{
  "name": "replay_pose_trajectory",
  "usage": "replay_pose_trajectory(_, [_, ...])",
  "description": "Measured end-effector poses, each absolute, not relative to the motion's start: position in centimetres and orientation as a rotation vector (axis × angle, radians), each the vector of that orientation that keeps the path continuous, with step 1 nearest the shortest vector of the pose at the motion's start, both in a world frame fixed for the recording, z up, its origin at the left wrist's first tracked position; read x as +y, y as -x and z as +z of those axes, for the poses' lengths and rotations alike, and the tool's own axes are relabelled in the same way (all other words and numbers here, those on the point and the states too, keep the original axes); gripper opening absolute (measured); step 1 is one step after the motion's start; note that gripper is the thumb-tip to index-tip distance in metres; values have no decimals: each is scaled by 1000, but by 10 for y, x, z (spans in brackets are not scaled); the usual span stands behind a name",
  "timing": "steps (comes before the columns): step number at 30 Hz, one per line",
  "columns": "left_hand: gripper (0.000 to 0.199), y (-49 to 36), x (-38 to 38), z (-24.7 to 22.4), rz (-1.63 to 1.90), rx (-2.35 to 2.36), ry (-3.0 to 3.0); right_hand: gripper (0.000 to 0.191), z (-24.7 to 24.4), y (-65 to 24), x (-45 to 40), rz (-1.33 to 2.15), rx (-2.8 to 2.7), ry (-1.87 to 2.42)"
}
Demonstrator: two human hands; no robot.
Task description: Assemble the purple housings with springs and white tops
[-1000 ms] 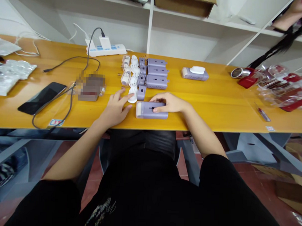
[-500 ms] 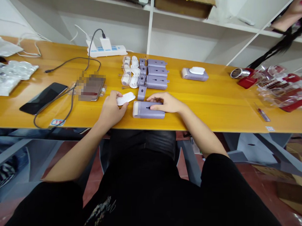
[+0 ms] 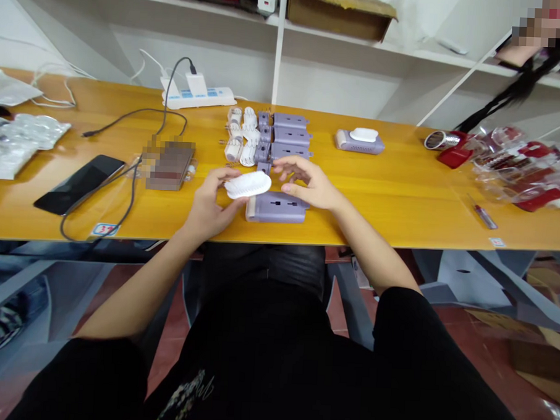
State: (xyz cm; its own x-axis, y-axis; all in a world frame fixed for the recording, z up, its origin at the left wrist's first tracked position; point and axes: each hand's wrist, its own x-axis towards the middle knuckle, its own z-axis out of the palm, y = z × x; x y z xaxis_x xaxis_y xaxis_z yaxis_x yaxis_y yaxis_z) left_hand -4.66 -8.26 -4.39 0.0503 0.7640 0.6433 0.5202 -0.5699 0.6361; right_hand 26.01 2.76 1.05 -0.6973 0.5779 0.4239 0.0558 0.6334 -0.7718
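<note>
My left hand [image 3: 210, 202] holds a white oval brush-like piece [image 3: 248, 185] above the left end of a purple box-shaped device [image 3: 277, 208] lying near the front edge of the yellow table [image 3: 401, 197]. My right hand [image 3: 306, 183] hovers just over that device, fingers spread, holding nothing. Behind them stand rows of white pieces [image 3: 241, 134] and purple housings [image 3: 290, 136].
A purple device with a white piece on top [image 3: 360, 140] lies further right. A black phone [image 3: 79, 183], a cable [image 3: 133, 166], a power strip [image 3: 196, 95] and plastic bags [image 3: 14, 139] sit at the left. Red packaged items [image 3: 518, 168] and a small screwdriver [image 3: 481, 214] lie at right.
My left hand picked a white piece from the row and carried it over the purple device's left end. My right hand lifted off the device and opened.
</note>
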Motion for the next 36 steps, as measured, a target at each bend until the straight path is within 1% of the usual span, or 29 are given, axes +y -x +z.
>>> replay_pose_trajectory(2, [57,40,-85,-41,1454,1286,-2174,82,13,-253,22,970,-2224,416])
replay_pose_trajectory(3, [59,36,-86,-40,1421,1271,-2207,79,14,-250,20,939,-2258,391])
replay_pose_trajectory(6, [67,31,-86,-43,1342,1225,-2255,63,16,-245,16,877,-2341,381])
replay_pose_trajectory(7, [74,30,-86,-45,1320,1220,-2251,58,16,-247,15,877,-2350,390])
replay_pose_trajectory(10, [107,32,-87,-49,1271,1207,-2229,47,20,-259,16,895,-2342,435])
replay_pose_trajectory(11, [116,32,-88,-49,1250,1192,-2237,46,23,-265,17,898,-2338,459])
replay_pose_trajectory(12, [119,32,-89,-49,1220,1178,-2254,45,25,-272,18,903,-2338,487])
replay_pose_trajectory(16, [111,29,-93,-43,1087,1209,-2311,46,37,-296,23,942,-2381,613])
replay_pose_trajectory(20, [110,28,-93,-40,1072,1225,-2292,46,40,-304,26,971,-2401,687])
replay_pose_trajectory(29, [104,30,-91,-40,1046,1240,-2287,37,32,-281,19,927,-2439,569])
replay_pose_trajectory(36, [103,31,-90,-39,1046,1251,-2275,41,23,-280,19,861,-2427,539])
